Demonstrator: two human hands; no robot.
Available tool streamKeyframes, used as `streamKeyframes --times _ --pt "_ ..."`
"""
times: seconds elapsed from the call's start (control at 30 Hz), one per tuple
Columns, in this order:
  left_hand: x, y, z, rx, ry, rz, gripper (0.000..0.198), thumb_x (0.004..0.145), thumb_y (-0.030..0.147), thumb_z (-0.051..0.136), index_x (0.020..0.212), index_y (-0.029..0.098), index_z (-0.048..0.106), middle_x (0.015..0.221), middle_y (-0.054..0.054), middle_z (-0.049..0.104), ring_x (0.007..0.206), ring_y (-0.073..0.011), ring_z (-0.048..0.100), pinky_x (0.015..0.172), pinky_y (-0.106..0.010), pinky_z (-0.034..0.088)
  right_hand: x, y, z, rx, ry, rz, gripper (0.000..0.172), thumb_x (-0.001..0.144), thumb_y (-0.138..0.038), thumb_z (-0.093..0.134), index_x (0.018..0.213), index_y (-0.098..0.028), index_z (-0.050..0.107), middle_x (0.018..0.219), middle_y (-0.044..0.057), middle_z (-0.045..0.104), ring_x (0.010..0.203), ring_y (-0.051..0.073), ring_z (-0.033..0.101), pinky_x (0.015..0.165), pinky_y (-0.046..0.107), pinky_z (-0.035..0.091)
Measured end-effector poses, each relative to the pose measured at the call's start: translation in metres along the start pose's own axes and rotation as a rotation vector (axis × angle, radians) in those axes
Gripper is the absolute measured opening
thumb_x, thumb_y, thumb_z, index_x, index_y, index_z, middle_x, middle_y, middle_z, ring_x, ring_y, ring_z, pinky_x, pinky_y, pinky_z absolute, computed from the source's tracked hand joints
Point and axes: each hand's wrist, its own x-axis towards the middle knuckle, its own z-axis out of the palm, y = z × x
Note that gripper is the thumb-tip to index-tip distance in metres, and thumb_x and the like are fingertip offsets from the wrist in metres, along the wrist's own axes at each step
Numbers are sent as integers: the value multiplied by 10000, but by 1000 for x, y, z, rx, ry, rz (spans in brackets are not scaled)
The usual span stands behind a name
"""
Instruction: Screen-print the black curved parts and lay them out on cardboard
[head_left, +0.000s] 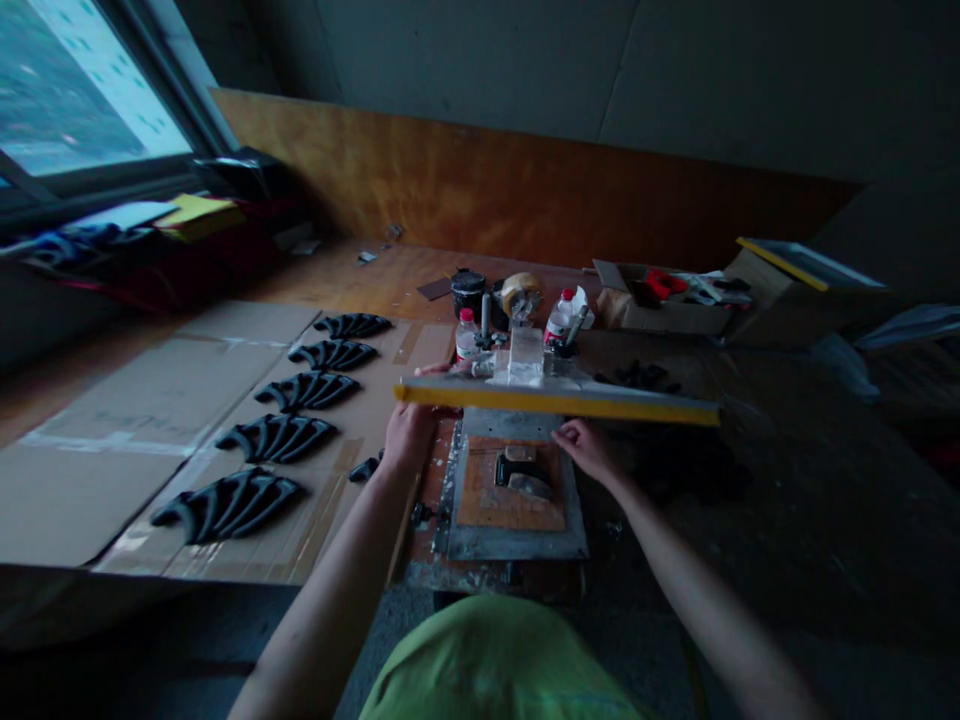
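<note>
The frame [555,402], seen edge on as a long yellow bar, hangs level above the middle of the bench, over the far edge of a grey plate [517,545]. The left hand [409,430] is closed around the frame's left end, fingers wrapped over its edge. The right hand [589,448] sits just under the bar near its middle, fingers curled. Whether it grips the frame or only touches it, I cannot tell. On the plate lies a brown board [510,505], and a small black part [523,470] rests on the board's far half, between the two hands. Just behind the frame stand two bottles [466,335] with red caps, a black jar [468,290] and a tape roll [521,293]. Left of the plate, black curved pieces [277,437] lie in a row of bundles on cardboard [150,420]. An open box [660,310] sits at the far right.
</note>
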Motion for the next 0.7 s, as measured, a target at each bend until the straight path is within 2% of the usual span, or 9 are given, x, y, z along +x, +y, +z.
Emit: streamKeyframes --times 0.1,0.2,0.27,0.37,0.43,0.5,0.57,0.6,0.7 --pt "15 14 14 11 -35 41 531 811 660 516 1012 176 605 883 -70 702 841 -183 659 653 -252 524 -29 -22 37 -75 -150 -141 291 814 -446 685 870 -162 647 955 82 663 916 200 615 819 296 474" --pt "1 6 17 42 36 44 552 830 658 488 1119 195 566 882 -59 707 795 -162 662 647 -246 519 -39 -43 49 -205 -238 -140 211 898 -349 598 916 -141 618 1019 128 654 998 227 600 844 312 443" --pt "-26 -14 15 107 0 -117 620 802 686 503 1134 168 573 864 -82 711 734 -171 663 602 -250 511 -41 -56 48 -193 -262 -41 206 950 -324 508 962 -139 597 979 128 670 934 219 622 778 296 439" --pt "-77 -56 16 212 -255 -583 715 708 729 581 1082 120 621 883 -155 720 756 -247 686 553 -292 513 -52 -81 48 -71 -162 42 237 985 -336 421 983 -153 572 920 106 675 861 205 626 725 284 432" --pt "-100 -80 16 163 -286 -716 693 708 714 594 1099 142 612 985 -163 717 871 -275 692 612 -318 536 -64 -98 51 34 -95 -88 189 974 -303 444 946 -170 575 922 92 667 890 203 610 761 287 438" --pt "-105 -95 7 94 -180 -704 621 741 679 587 1075 157 593 1002 -137 715 870 -247 696 647 -308 542 -72 -103 51 145 -102 -322 126 952 -234 481 928 -187 595 944 73 663 936 194 591 818 288 444" --pt "-94 -103 -16 113 -51 -646 552 760 647 585 1014 158 571 930 -107 719 751 -206 699 604 -281 534 -73 -87 46 191 -122 -466 148 930 -153 488 964 -201 624 980 54 665 982 181 572 867 285 443" --pt "-86 -106 -34 161 18 -612 521 766 634 584 981 160 561 882 -91 718 688 -191 692 573 -272 527 -71 -69 40 160 -125 -465 192 917 -113 484 981 -206 640 994 49 666 1001 179 564 882 286 442" --pt "-64 -113 -106 394 281 -527 459 808 620 517 882 169 542 731 -54 689 580 -187 669 544 -288 530 -66 11 19 -129 -162 -268 330 862 -16 444 991 -198 688 1062 79 660 1061 205 542 906 316 436"
